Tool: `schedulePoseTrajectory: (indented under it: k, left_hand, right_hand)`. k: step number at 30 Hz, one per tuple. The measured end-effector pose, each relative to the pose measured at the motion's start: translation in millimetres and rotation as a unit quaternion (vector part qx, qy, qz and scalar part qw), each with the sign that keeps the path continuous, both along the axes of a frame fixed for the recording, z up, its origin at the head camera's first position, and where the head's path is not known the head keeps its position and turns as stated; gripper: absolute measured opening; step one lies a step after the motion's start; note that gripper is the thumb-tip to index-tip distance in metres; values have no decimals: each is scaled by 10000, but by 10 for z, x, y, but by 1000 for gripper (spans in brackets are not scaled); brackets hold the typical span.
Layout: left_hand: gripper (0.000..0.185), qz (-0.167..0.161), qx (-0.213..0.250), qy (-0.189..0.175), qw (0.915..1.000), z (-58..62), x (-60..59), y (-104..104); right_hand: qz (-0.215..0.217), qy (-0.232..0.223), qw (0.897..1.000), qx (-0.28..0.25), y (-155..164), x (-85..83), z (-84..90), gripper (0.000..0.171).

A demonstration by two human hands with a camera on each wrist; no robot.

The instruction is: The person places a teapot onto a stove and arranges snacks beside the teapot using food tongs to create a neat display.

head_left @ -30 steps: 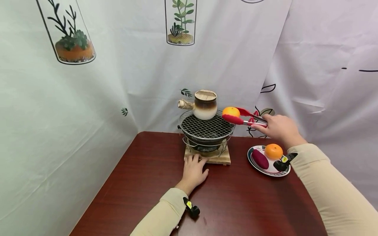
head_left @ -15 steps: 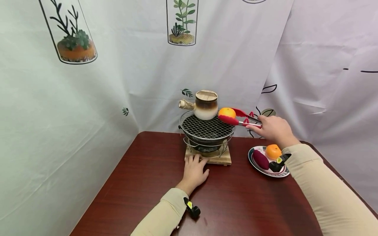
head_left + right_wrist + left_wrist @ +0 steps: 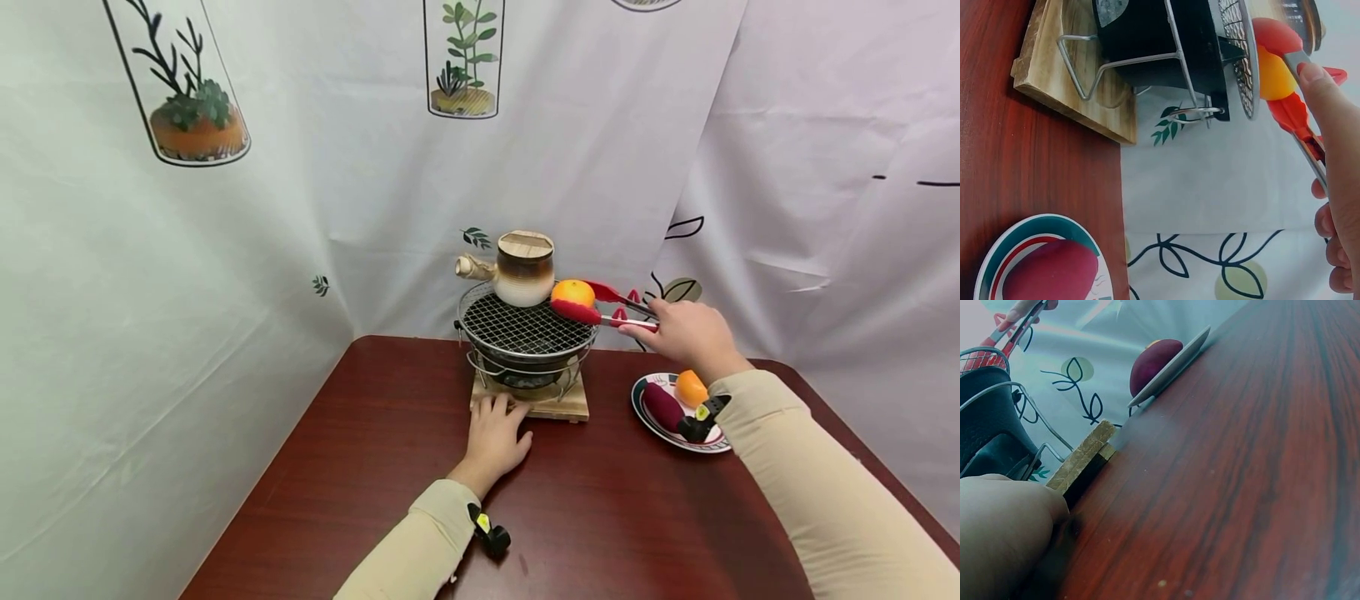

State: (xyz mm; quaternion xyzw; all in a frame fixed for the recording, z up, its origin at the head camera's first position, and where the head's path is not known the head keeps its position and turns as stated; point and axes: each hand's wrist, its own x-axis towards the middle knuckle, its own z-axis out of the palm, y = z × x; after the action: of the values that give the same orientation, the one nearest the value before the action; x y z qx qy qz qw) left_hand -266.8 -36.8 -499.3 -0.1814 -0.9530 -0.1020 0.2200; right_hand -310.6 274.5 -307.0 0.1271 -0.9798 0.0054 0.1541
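Observation:
My right hand (image 3: 688,335) grips metal tongs (image 3: 576,312) with red tips. Between the tips sits an orange (image 3: 573,292), over the right side of the round grill's wire mesh (image 3: 517,329). In the right wrist view the orange (image 3: 1275,74) is right up against the mesh; whether it bears weight there, I cannot tell. A lidded brown-and-white pot (image 3: 523,279) with a side handle stands at the mesh's back. Fingers of my left hand (image 3: 491,442) rest at the front edge of the wooden board (image 3: 562,407) beneath the grill; their tips are hard to see.
Right of the grill, a patterned plate (image 3: 640,404) bears a purple sweet potato (image 3: 663,407) and a second orange (image 3: 690,388), partly hidden by my right wrist. A printed white curtain (image 3: 390,192) hangs behind the dark red table (image 3: 360,467).
My right hand has carried the tongs and orange leftward, from the mesh's right edge to over it, then slightly down. My left hand keeps its place.

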Motion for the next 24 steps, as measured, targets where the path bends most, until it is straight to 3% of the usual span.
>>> schedulePoseTrajectory:
  k: [11,20,24]
  left_hand:
    - [40,-3,23,-1,10000,-10,-8,2]
    - [39,12,10,-13,10000,0,-5,-1]
    - [41,-11,17,4,10000,2,-2,4]
  right_hand:
    - [98,193,9998,40,-21,2,-28,85]
    - [-16,-43,10000,52,-43,-10,-6,99]
    - [-31,-56,10000,-20,-56,3,8,94]
